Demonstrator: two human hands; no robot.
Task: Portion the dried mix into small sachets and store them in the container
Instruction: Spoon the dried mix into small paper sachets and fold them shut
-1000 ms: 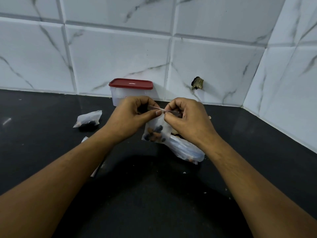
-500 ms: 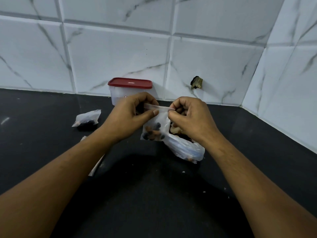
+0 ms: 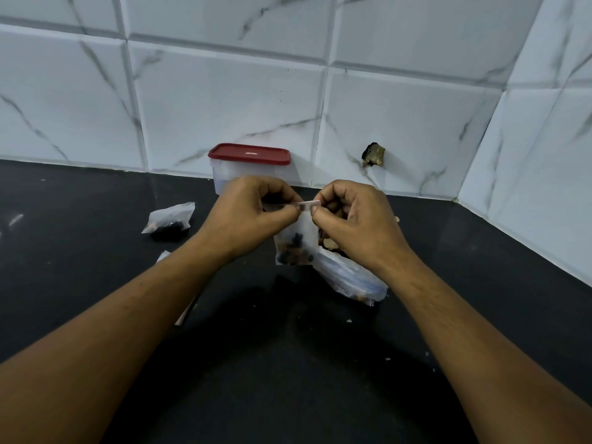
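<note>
A white marble-look tiled wall (image 3: 224,100) rises behind a black worktop (image 3: 80,251), meeting a second tiled wall at a corner on the right. Two bare forearms reach in from the bottom edge. The left hand (image 3: 250,216) and the right hand (image 3: 355,219) meet above the middle of the worktop, fingers curled, each pinching the top strip of one small clear sachet (image 3: 294,248). The sachet hangs between the hands with dark and brown dried pieces in its bottom. Just behind it and to the right, a larger clear bag of mix (image 3: 349,277) lies on the worktop, partly hidden by the right wrist. A clear container (image 3: 248,174) with a red lid (image 3: 250,154) on it stands against the wall behind the left hand. A second filled sachet (image 3: 169,217) lies on the worktop to the left. A small dark hole (image 3: 373,154) marks the wall tile.
</note>
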